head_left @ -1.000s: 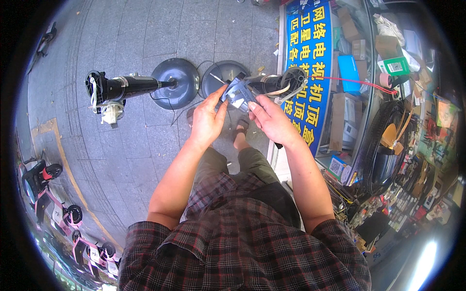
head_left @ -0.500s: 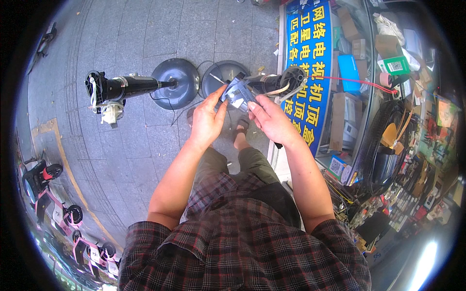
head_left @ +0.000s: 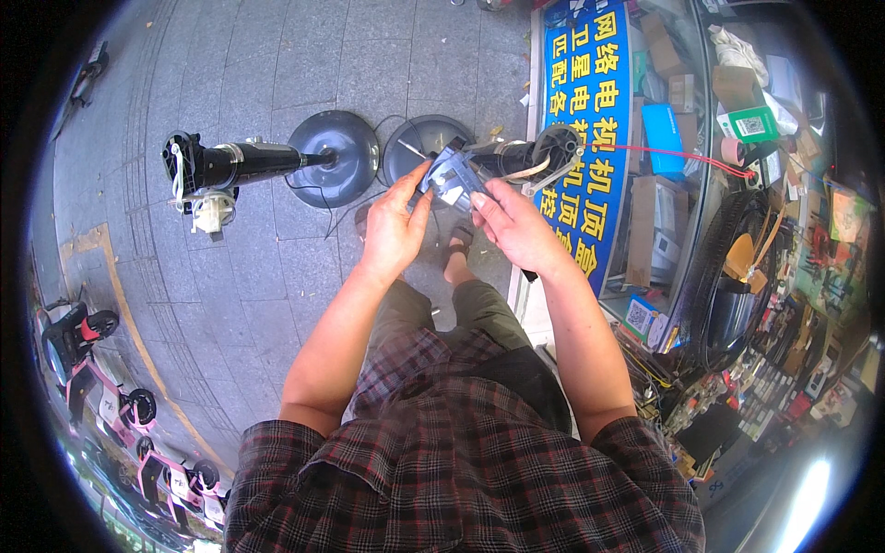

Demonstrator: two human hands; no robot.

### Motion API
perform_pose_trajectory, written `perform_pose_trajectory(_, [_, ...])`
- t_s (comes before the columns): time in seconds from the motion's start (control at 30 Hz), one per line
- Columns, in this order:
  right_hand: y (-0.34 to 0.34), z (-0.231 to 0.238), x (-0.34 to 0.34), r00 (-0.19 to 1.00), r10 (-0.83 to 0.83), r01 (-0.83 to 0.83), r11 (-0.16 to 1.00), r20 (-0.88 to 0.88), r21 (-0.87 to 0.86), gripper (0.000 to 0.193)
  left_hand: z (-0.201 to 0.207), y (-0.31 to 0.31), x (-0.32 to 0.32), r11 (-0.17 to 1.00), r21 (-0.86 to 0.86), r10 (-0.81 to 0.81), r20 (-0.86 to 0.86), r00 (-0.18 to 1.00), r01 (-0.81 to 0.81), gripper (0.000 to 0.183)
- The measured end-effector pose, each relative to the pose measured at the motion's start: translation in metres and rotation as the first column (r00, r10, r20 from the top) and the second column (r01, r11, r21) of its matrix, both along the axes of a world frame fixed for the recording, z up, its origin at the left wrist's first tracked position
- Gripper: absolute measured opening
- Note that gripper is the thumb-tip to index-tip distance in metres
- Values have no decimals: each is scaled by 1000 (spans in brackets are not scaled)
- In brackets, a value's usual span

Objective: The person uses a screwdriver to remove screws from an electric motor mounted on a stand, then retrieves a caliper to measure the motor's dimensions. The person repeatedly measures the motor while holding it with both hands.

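In front of me, both hands hold a small grey-blue part with shiny faces [head_left: 454,177]; I cannot make out its exact kind. A thin light rod [head_left: 412,148] sticks out to its upper left. My left hand [head_left: 396,217] pinches its left side between thumb and fingers. On the lower right side, my right hand [head_left: 509,219] grips it with thumb and curled fingers. Just beyond the part is the black top of a stand fan [head_left: 553,152], its blades off and a pale cable looped on it. The part hides some of that fan's pole.
A second bladeless stand fan [head_left: 240,164] stands to the left on a round dark base [head_left: 334,158]; another round base [head_left: 426,138] is beside it. Dark cables cross the grey paving. At right are a blue sign [head_left: 590,111], a cluttered glass case and a tyre [head_left: 728,276]. Pink scooters [head_left: 101,401] stand lower left.
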State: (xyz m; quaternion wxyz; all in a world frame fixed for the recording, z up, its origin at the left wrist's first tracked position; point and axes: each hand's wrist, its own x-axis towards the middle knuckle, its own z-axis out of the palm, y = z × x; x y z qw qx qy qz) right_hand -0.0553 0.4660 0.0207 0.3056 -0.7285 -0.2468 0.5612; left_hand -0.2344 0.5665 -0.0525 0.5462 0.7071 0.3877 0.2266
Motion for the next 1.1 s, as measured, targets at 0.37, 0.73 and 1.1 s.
perform_pose_trajectory(0.37, [-2,-2,0,1000,-1,1,1000,2,16,25,-3,-3,-1,1000,-6,10,1,1000,-10,42])
perform_pose_trajectory(0.73, [-4,-4,0,1000,-6,6,1000,6,14,24,-1,-3,-1,1000,-4,10,-2,1000,-10,42])
perform_pose_trajectory(1.1, [0,-1,-1,998,-58,58,998,-20,-4,26,-8,-4,1,999,-19,30,12,999,-30,42])
